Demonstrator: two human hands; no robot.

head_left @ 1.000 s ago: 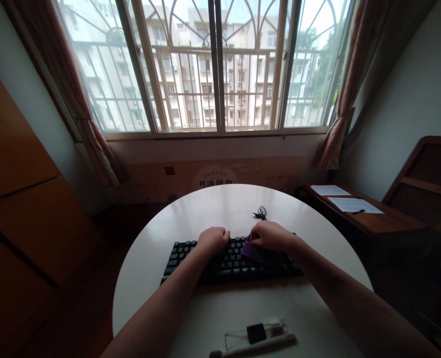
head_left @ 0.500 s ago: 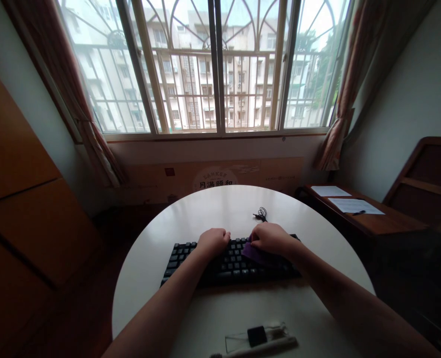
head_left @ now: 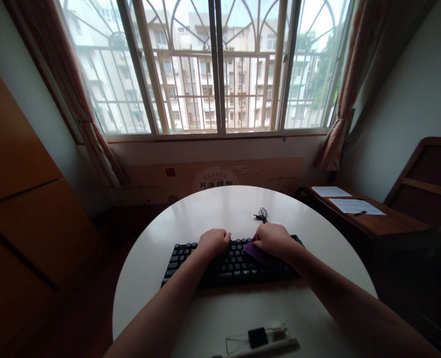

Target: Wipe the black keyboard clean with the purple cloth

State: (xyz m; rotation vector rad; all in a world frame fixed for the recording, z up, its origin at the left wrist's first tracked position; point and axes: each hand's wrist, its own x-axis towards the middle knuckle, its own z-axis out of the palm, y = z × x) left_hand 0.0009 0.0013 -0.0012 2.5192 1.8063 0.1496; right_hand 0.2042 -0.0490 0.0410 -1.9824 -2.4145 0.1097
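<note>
A black keyboard [head_left: 227,275] lies across the middle of the round white table [head_left: 190,318]. My left hand [head_left: 215,241] is closed over its upper middle, thumb side at the far edge; the fingertips are hidden behind the hand. A purple cloth [head_left: 255,252] is bunched in my right hand [head_left: 274,238], which is closed and rests on the keyboard's right half. Part of the cloth spreads over the keys, left of and below that hand. Just beyond the keyboard, a coiled black cable [head_left: 262,216] lies on the table.
Near the table's front edge lie a toothbrush-like white stick [head_left: 265,346] and a thin wire-framed tool with a black block [head_left: 257,337]. At the right, a wooden side table [head_left: 402,221] bears papers [head_left: 356,206] and a pen [head_left: 360,213]. A window is ahead.
My right hand has shifted slightly to the right over the keys with the purple cloth in it. My left hand has stayed at nearly the same spot.
</note>
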